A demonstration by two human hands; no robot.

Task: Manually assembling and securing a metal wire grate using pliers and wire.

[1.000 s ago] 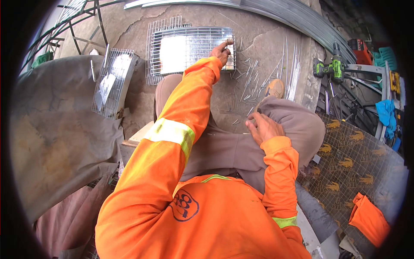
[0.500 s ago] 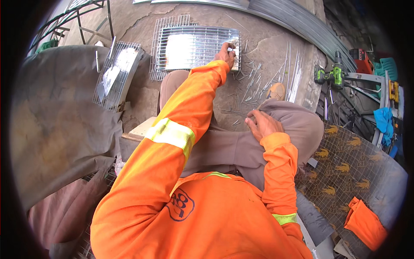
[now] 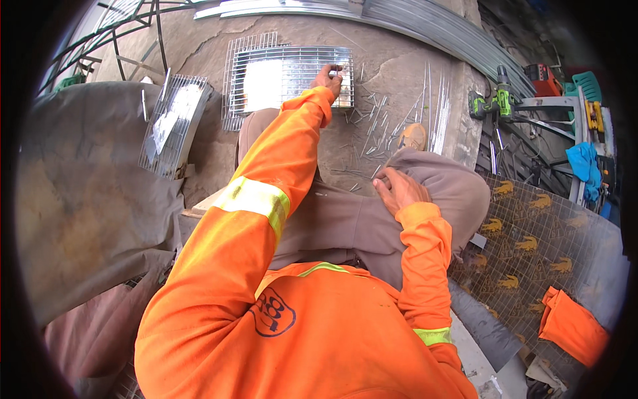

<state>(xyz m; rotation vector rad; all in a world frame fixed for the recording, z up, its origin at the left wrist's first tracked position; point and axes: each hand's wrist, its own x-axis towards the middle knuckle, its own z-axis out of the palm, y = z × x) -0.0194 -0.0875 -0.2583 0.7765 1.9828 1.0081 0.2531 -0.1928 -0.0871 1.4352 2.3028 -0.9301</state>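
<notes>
My left hand [image 3: 327,78] reaches forward to the right end of a shiny wire grid [image 3: 286,53] that lies over a bright metal sheet [image 3: 262,78] on the floor. Its fingers are bent together over the bars; whatever they pinch is too small to make out. My right hand [image 3: 403,189] rests on my right thigh, fingers loosely laid out with nothing in them. Many short cut wire pieces [image 3: 375,123] lie scattered on the floor right of the grid, beside my shoe [image 3: 413,136]. Longer wire rods [image 3: 440,110] lie farther right.
A second grid with a sheet [image 3: 174,120] leans at the left near a grey cover [image 3: 86,179]. Long metal profiles [image 3: 405,26] run along the back. A green cordless drill [image 3: 493,103] stands at the right, near a blue cloth [image 3: 585,169]. An orange cloth [image 3: 573,326] lies on a patterned board [image 3: 525,249].
The whole view has shifted slightly, so the scene sits a little farther left. My left hand stays at the grid's right end, and my right hand stays on my thigh.
</notes>
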